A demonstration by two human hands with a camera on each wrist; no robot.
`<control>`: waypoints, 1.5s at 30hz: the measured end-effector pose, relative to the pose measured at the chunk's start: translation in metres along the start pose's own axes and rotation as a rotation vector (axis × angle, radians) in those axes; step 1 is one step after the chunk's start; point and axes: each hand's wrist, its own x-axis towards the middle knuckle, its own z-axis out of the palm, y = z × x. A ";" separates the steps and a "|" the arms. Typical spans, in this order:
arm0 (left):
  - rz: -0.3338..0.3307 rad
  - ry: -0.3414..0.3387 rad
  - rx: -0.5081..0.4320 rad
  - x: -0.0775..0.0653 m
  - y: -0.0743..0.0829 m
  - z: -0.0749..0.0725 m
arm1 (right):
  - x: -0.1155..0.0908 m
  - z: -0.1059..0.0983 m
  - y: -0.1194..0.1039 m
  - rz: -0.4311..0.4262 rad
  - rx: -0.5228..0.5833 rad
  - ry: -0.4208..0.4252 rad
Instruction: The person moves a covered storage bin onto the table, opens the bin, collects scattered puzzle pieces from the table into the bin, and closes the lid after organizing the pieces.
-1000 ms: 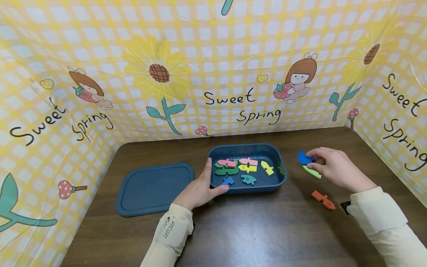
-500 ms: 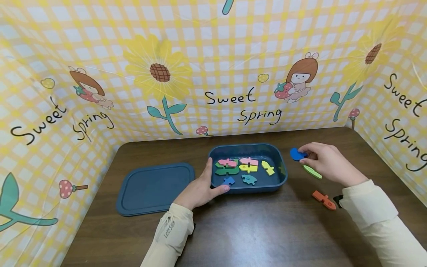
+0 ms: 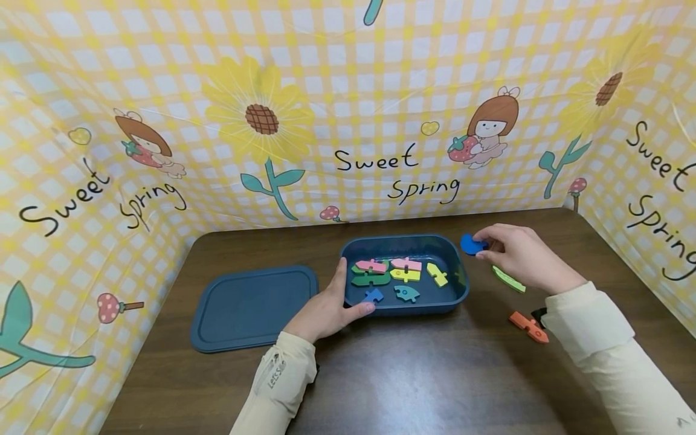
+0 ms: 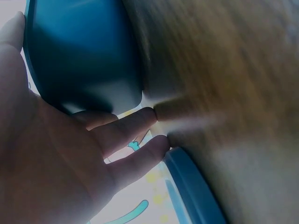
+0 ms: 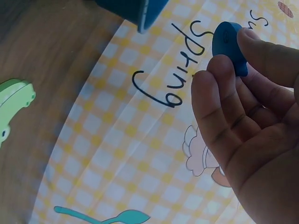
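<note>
My right hand (image 3: 513, 254) pinches a blue rounded wooden puzzle piece (image 3: 472, 244) between thumb and fingertips, just right of a dark blue plastic box (image 3: 459, 296). In the right wrist view the piece (image 5: 227, 41) stands up past the fingertips, and its lower end shows a small tab. My left hand (image 3: 326, 305) rests against the box's near left corner, thumb on the front rim and fingers along the left side. The left wrist view shows these fingers nearly straight beside the box wall (image 4: 88, 51). Inside the box lie several puzzle pieces: pink, yellow, green, a teal one (image 3: 406, 293) and a blue one (image 3: 374, 295).
The box's flat lid (image 3: 252, 308) lies on the wooden table (image 3: 380, 380) to the left. Right of the box are a light green curved piece (image 3: 509, 280) and an orange piece (image 3: 528, 327). A checked printed cloth (image 3: 348, 109) encloses the table's back and sides.
My right hand has lifted the blue piece away from the light green piece and carried it left and slightly back toward the box. The left hand has stayed put.
</note>
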 end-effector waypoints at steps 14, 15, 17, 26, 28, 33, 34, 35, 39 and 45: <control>-0.010 -0.009 -0.011 -0.001 0.001 -0.001 | 0.023 0.008 -0.018 0.005 0.050 -0.029; -0.010 -0.009 -0.012 -0.001 0.001 -0.001 | 0.025 0.009 -0.019 0.003 0.048 -0.030; -0.009 -0.011 -0.016 -0.001 0.001 -0.001 | 0.028 0.010 -0.021 -0.001 0.050 -0.034; -0.003 -0.009 -0.020 0.000 -0.001 -0.001 | 0.045 0.019 -0.031 0.000 0.060 -0.066; -0.002 -0.012 -0.019 0.001 -0.001 -0.001 | 0.049 0.022 -0.033 -0.001 0.064 -0.069; -0.002 -0.011 -0.019 0.001 -0.002 -0.001 | 0.056 0.028 -0.039 -0.046 0.068 -0.069; -0.003 -0.010 -0.018 0.001 -0.002 -0.001 | 0.058 0.029 -0.040 -0.055 0.068 -0.071; -0.004 -0.010 -0.019 0.001 -0.003 -0.001 | 0.060 0.030 -0.041 -0.065 0.066 -0.072; -0.009 -0.009 -0.012 0.000 -0.003 -0.001 | 0.066 0.036 -0.045 -0.077 0.069 -0.082; -0.015 -0.009 -0.020 0.000 -0.002 0.000 | 0.076 0.043 -0.053 -0.073 0.086 -0.102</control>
